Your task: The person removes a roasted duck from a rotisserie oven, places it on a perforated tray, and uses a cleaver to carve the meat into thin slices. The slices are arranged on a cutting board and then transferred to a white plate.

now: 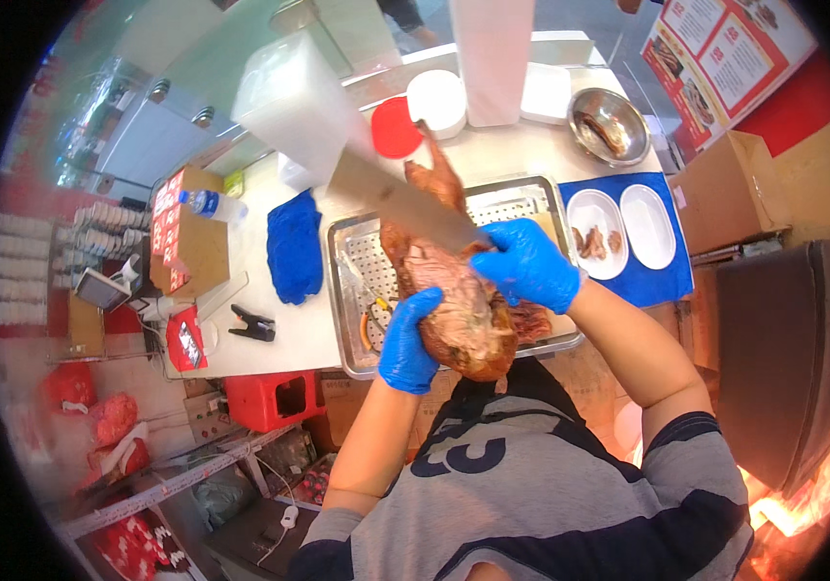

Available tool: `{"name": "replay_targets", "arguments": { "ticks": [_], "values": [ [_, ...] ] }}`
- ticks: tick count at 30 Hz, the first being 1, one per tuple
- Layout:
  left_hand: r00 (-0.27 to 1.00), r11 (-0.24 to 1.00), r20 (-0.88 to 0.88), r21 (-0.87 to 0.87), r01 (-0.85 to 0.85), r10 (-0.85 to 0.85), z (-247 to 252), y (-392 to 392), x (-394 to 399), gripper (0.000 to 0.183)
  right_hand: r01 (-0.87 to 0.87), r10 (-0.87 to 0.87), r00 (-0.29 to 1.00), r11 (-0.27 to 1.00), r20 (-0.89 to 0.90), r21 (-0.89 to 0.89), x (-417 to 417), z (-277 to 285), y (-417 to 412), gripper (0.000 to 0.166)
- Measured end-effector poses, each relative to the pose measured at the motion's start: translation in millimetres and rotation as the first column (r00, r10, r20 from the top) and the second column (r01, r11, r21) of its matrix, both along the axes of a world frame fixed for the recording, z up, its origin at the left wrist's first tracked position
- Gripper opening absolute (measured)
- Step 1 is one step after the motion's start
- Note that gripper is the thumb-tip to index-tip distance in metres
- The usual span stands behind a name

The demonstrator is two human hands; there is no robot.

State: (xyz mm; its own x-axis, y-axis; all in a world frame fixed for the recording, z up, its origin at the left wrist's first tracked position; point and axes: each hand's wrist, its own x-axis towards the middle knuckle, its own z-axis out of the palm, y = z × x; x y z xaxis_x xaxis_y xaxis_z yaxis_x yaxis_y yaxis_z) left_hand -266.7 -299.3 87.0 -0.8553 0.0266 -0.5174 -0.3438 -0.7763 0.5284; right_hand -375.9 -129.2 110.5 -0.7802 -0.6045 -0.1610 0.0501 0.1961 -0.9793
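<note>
My left hand (411, 343), in a blue glove, grips the lower left side of a roasted bird (451, 305), probably a duck or goose, which is held above a perforated metal tray (342, 290). Part of its skin is off, and pale meat shows. Closed around the handle end of a broad cleaver (400, 200) is my gloved right hand (531, 265), at the bird's upper right side. The blade points to the upper left, across the bird, and looks blurred. Orange-handled scissors (366, 330) lie in the tray. Cut meat (531, 322) lies at its right end, partly under the bird.
Right of the tray, two white foam trays (596, 236), one with meat pieces, rest on a blue cloth (629, 290); a steel bowl (609, 127) stands behind. Tall stacks of containers (291, 102) stand at the back. To the left are another blue cloth (294, 247), a black clip (253, 324) and a water bottle (213, 206).
</note>
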Motion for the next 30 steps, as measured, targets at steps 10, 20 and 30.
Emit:
{"name": "replay_targets", "arguments": {
  "ticks": [10, 20, 30],
  "values": [
    [0.994, 0.984, -0.085, -0.161, -0.077, 0.064, -21.3, -19.1, 15.4, 0.071, 0.613, -0.406, 0.768, 0.69, -0.495, 0.385, -35.2, -124.1, 204.7, 0.051],
    [0.997, 0.983, 0.004, -0.165, -0.078, 0.08, -12.5, -5.1, 15.6, 0.058, 0.714, -0.607, 0.685, 0.668, -0.403, 0.208, -32.4, -122.3, 162.1, 0.022],
    [0.987, 0.982, -0.116, -0.14, -0.126, 0.11, 23.5, 6.1, 24.1, 0.06, 0.226, 0.182, 0.283, 0.942, -0.942, 0.25, -20.8, 48.9, -1.2, 0.024]
  ]
}}
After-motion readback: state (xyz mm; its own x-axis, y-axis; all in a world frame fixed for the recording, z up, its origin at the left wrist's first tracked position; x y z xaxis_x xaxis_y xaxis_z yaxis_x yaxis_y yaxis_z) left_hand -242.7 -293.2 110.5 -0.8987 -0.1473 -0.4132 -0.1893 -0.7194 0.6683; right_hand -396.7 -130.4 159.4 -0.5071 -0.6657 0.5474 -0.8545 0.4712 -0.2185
